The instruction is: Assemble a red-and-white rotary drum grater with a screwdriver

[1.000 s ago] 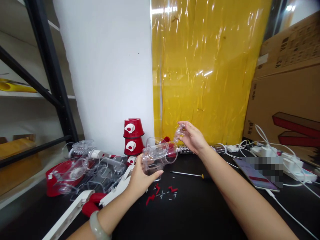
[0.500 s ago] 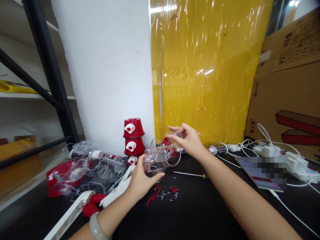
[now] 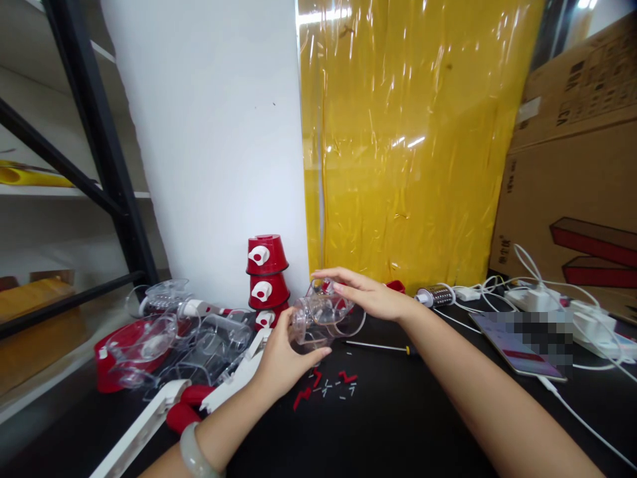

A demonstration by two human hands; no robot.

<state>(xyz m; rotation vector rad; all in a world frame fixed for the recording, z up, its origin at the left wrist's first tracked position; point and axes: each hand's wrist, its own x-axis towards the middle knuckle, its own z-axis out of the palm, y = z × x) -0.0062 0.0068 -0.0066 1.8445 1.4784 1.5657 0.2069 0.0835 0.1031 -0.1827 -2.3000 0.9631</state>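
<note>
My left hand [image 3: 286, 362] is wrapped round the near left end of a clear plastic container [image 3: 323, 312], which lies tilted on its side above the black table. At its top, my right hand [image 3: 371, 295] reaches over with fingers long and thumb lower, holding a smaller clear plastic piece [image 3: 318, 287] against it. Much of that piece is hidden by the fingers. Just below the hands are small red plastic pieces [image 3: 302, 397] and several small pale bits. A screwdriver [image 3: 381, 346] with a yellow and black handle lies right of the container.
Red cups [image 3: 267, 255] with white knobs stand stacked behind. To the left are clear plastic parts [image 3: 209, 348], a red housing [image 3: 107, 362] and white arms [image 3: 144, 425]. A round metal brush-like part [image 3: 438, 296], a tablet [image 3: 517, 345] and cabled chargers [image 3: 587, 325] lie right.
My right hand has moved left and down, bringing the small clear piece onto the container. The left hand keeps its hold nearly unmoved.
</note>
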